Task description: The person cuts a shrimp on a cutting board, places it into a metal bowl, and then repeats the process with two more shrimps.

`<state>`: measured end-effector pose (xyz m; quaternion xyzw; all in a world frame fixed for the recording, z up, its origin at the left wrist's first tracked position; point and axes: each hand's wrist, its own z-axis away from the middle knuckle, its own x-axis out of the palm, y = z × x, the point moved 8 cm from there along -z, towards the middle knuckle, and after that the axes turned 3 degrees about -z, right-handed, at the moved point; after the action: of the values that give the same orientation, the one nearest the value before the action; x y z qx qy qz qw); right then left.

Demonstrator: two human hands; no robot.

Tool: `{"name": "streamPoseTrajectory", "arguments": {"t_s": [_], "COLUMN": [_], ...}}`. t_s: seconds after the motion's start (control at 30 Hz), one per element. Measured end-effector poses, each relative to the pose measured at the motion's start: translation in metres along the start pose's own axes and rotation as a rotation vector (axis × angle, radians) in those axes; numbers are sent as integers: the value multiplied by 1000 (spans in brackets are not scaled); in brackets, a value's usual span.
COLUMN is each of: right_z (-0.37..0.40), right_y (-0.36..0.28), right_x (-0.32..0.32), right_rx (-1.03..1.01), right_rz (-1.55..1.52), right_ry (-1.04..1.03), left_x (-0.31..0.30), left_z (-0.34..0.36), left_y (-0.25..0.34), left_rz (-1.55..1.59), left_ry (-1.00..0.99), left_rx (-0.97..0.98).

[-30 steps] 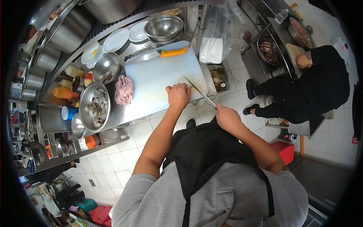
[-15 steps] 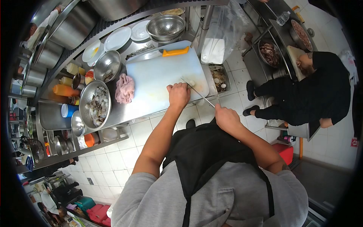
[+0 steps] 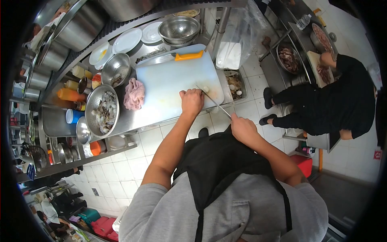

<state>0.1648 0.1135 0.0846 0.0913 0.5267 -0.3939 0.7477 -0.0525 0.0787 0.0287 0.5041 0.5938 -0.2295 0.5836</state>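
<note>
My right hand (image 3: pixel 243 128) is wrapped round the handle of a thin knife (image 3: pixel 217 104), its blade slanting up and left over the near right part of the white cutting board (image 3: pixel 165 78). Beside the blade, close to its tip, lies a small whitish piece (image 3: pixel 206 88). My left hand (image 3: pixel 192 101) rests on the board just left of the blade, fingers curled; whatever is under them is hidden. A second knife with a yellow handle (image 3: pixel 189 55) lies along the board's far edge.
Left of the board are a pink cloth (image 3: pixel 134 94), a colander of shrimp (image 3: pixel 90 117) and a smaller metal bowl (image 3: pixel 115 69). A bin of scraps (image 3: pixel 235 84) sits right of the board. A co-worker in black (image 3: pixel 342 97) stands at a counter on the right.
Both my hands and the knife keep nearly the same place on the board. The co-worker's arm has moved, baring meat on their cutting board. The whole view has shifted slightly.
</note>
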Motion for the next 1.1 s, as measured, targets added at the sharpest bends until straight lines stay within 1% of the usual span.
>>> {"name": "streamPoseTrajectory", "arguments": {"t_s": [0.17,0.3,0.5,0.6,0.83,1.1], "right_z": [12,7,1,5,0,7], "right_y": [1,4,11,7,-4,-6], "right_x": [-8,-5,0,-2,1,-4], "right_rx": [17,3,26,15,-27,-16], "right_rz": [-4,0,-5,-15,2,3], "right_ry": [-22,26,11,22,6,-27], "left_x": [-1,1,-4,0,-6,-6], "left_z": [3,6,21,20,15,14], "left_y": [0,-2,-12,-14,-9,-8], "left_rz": [27,72,115,118,98,94], "left_ry": [44,80,114,17,34,96], "left_rx": [16,25,-74,-79,-27,12]}}
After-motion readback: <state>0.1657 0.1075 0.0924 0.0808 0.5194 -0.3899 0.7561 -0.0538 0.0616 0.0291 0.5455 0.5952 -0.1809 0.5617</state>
